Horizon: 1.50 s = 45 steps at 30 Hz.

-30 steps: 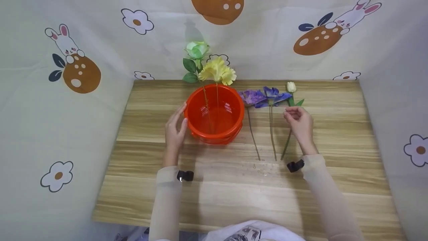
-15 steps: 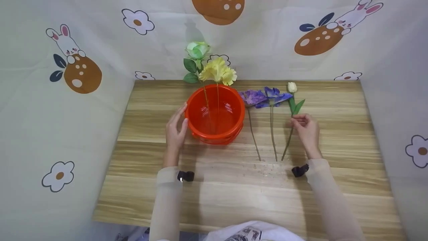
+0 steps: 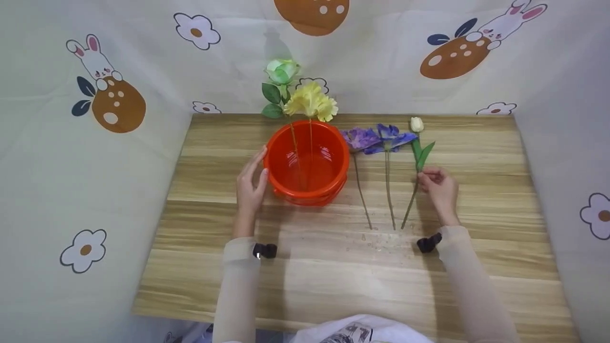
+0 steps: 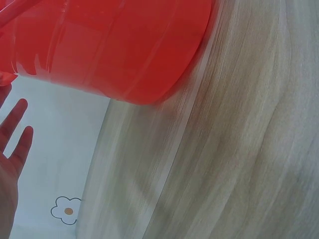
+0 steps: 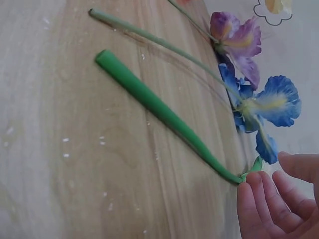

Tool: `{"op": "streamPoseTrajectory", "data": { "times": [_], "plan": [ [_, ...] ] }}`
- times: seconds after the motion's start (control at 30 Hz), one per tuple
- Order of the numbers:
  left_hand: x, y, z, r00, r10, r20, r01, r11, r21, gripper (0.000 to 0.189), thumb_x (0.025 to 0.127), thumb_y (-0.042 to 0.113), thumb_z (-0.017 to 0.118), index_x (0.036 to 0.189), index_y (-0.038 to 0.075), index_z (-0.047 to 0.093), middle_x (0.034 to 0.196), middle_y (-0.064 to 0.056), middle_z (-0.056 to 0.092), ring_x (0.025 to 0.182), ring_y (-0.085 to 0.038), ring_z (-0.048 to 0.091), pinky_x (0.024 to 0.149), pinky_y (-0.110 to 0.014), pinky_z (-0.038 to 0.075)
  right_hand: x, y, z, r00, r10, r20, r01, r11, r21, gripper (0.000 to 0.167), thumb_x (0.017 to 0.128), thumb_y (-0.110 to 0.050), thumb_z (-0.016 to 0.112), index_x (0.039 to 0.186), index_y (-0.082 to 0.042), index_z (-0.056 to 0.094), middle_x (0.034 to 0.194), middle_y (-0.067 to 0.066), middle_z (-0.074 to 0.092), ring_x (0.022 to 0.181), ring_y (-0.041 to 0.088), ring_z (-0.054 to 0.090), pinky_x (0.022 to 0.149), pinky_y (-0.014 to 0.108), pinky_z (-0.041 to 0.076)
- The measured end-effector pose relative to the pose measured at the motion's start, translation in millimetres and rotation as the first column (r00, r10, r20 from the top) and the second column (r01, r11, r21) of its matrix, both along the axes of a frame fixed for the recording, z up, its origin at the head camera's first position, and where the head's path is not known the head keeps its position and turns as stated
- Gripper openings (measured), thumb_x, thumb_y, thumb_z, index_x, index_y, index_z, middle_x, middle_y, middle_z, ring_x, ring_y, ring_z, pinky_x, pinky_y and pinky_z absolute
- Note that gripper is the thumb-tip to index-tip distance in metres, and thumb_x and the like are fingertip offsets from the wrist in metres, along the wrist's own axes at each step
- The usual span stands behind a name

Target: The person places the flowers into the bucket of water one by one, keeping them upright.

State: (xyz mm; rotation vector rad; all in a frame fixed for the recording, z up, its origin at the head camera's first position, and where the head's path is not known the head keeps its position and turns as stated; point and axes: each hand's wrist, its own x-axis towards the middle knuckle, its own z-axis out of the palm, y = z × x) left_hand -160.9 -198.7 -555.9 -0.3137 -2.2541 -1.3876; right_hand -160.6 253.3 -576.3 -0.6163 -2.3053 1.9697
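Note:
My left hand (image 3: 250, 186) rests against the left side of a red bucket (image 3: 346, 164), fingers extended near its rim. In the left wrist view, some fingers (image 4: 22, 142) are spread beside the bucket wall. A pale green rose (image 3: 281, 71) and a yellow flower (image 3: 310, 102) stand in the bucket, their stems leaning on its back rim. My right hand (image 3: 441, 190) is at the stem of a white tulip (image 3: 416, 125) lying on the table. In the right wrist view, its fingers (image 5: 259, 204) are bent beside the green stem (image 5: 164, 114), and the thumb is apart from them.
Right of the bucket, a purple flower (image 3: 360, 138) and a blue-violet flower (image 3: 390, 138) lie with their stems toward me. Small clear drops (image 3: 379, 247) dot the wooden table (image 3: 200, 267). A printed cloth (image 3: 371, 62) hangs behind the table and along its sides.
My right hand has moved down along the tulip's stem and slightly right, from beside its leaves to just below them. My left hand and the bucket have stayed put.

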Motion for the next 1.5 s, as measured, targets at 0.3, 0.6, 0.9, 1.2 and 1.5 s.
{"op": "streamPoseTrajectory", "data": {
  "times": [0.3, 0.6, 0.9, 1.2, 1.5],
  "plan": [
    [-2.2, -0.4, -4.5, 1.0, -0.008, 0.001, 0.008, 1.0, 0.021, 0.043, 0.094, 0.003, 0.06, 0.137, 0.004, 0.06, 0.142, -0.016, 0.059, 0.135, -0.031, 0.053, 0.119, -0.039, 0.037, 3.8, 2.5, 1.1, 0.997, 0.009, 0.074, -0.003, 0.997, -0.082, 0.031, 0.092, -0.001, 0.064, 0.116, 0.016, 0.057, 0.076, -0.006, 0.068, 0.069, 0.001, 0.07, 0.071, 0.019, 0.061],
    [-1.6, 0.0, -2.2, 1.0, 0.001, -0.005, 0.0, 1.0, 0.028, 0.042, 0.094, 0.003, 0.06, 0.136, 0.004, 0.06, 0.142, -0.016, 0.059, 0.135, -0.034, 0.053, 0.12, -0.038, 0.037, -3.1, 11.4, -26.1, 0.994, 0.036, 0.103, -0.048, 0.992, 0.116, 0.035, 0.09, -0.011, 0.072, 0.117, 0.01, 0.063, 0.075, -0.011, 0.062, 0.064, -0.003, 0.064, 0.065, 0.012, 0.057],
    [14.2, 11.7, 28.7, 1.0, 0.005, 0.029, -0.006, 0.999, 0.031, 0.041, 0.095, -0.001, 0.055, 0.135, -0.006, 0.057, 0.142, -0.024, 0.056, 0.135, -0.039, 0.052, 0.12, -0.037, 0.037, -8.2, 9.7, -22.7, 0.979, 0.081, 0.189, -0.146, 0.921, 0.361, 0.035, 0.087, -0.021, 0.077, 0.112, 0.001, 0.067, 0.088, 0.001, 0.066, 0.065, -0.002, 0.055, 0.057, 0.011, 0.047],
    [4.3, 6.1, 9.6, 1.0, 0.014, 0.001, -0.014, 1.0, 0.013, 0.041, 0.094, -0.001, 0.058, 0.135, -0.002, 0.059, 0.141, -0.021, 0.058, 0.134, -0.035, 0.053, 0.119, -0.032, 0.037, -13.1, 7.6, -22.4, 0.976, 0.094, 0.199, -0.178, 0.869, 0.463, 0.021, 0.088, -0.017, 0.072, 0.1, 0.0, 0.069, 0.089, 0.01, 0.073, 0.057, -0.003, 0.054, 0.053, 0.013, 0.044],
    [-0.9, 0.0, -3.3, 1.0, -0.001, 0.031, 0.0, 0.999, 0.036, 0.043, 0.096, 0.008, 0.059, 0.139, 0.011, 0.06, 0.145, -0.008, 0.058, 0.137, -0.022, 0.052, 0.118, -0.035, 0.04, -15.0, 4.0, -20.8, 0.976, 0.086, 0.202, -0.178, 0.85, 0.496, 0.019, 0.087, -0.02, 0.071, 0.094, -0.003, 0.068, 0.08, 0.005, 0.071, 0.055, 0.001, 0.054, 0.05, 0.018, 0.044]
  ]
}}
